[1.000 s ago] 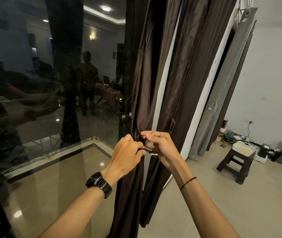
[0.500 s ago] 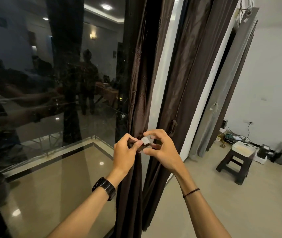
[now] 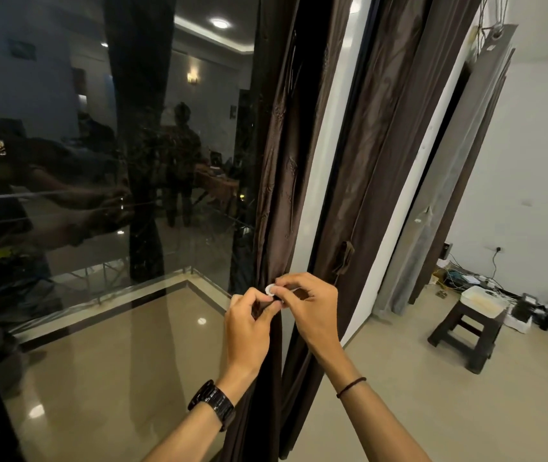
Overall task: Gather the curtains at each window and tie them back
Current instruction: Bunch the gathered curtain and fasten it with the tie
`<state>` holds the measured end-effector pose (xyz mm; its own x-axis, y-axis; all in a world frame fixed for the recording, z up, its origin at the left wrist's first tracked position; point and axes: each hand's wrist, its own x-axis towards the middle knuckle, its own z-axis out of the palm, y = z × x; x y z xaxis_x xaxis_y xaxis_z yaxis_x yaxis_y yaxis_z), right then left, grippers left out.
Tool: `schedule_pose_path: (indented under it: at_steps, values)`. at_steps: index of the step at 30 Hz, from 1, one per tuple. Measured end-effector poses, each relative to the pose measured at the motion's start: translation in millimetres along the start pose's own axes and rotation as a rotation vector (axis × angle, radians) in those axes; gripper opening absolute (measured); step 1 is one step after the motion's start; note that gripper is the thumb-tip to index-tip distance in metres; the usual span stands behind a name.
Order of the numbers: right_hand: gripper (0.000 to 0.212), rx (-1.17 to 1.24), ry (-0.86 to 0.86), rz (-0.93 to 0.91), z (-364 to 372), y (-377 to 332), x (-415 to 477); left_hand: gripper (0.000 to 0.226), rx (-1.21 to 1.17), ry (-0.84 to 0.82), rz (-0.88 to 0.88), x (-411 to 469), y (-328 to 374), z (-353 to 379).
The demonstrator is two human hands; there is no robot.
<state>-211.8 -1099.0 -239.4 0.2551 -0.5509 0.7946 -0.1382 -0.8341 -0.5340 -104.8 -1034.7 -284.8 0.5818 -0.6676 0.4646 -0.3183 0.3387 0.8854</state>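
Note:
A dark brown curtain [image 3: 282, 181] hangs gathered beside the big window glass [image 3: 99, 195]. A second brown curtain [image 3: 379, 161] hangs just right of it, past a white frame strip. My left hand [image 3: 249, 325], with a black watch on the wrist, pinches the gathered curtain's tie-back at waist height. My right hand [image 3: 309, 308] meets it from the right, holding the tie-back's other end, which carries a small round white fastener [image 3: 270, 289] between the fingertips. The band itself is mostly hidden behind my fingers.
A dark wooden stool [image 3: 466, 331] with a white tray on top stands at the right. Cables and small devices [image 3: 532, 308] lie on the floor by the white wall. Tall grey panels [image 3: 449, 181] lean in the corner. The glass reflects a person standing in the room.
Both hands have risen slightly along the curtain. The white fastener, hidden a second ago, now shows between my fingertips, and the two curtains hang further apart.

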Motion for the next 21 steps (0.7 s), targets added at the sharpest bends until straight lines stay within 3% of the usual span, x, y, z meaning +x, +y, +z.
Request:
schedule_pose_path:
  at_steps: [2, 6, 10, 16, 21]
  values:
    - [0.009, -0.066, -0.06, -0.051, 3, 7, -2, 0.015, -0.022, -0.026, -0.005, -3, -2, -1]
    - [0.025, -0.152, -0.306, 0.013, -2, 8, 0, 0.013, -0.044, -0.081, -0.003, 1, -2, -10]
    - [0.038, -0.41, -0.541, -0.076, -12, 2, -7, 0.016, 0.013, -0.066, 0.045, 11, 5, -22]
    - [0.034, -0.585, -0.488, -0.251, -9, 3, 3, 0.017, 0.257, -0.074, 0.342, 23, 17, -32]
    - [0.017, -0.486, -0.43, -0.149, 0, 7, 4, 0.018, 0.409, -0.154, 0.649, 23, 21, -38]
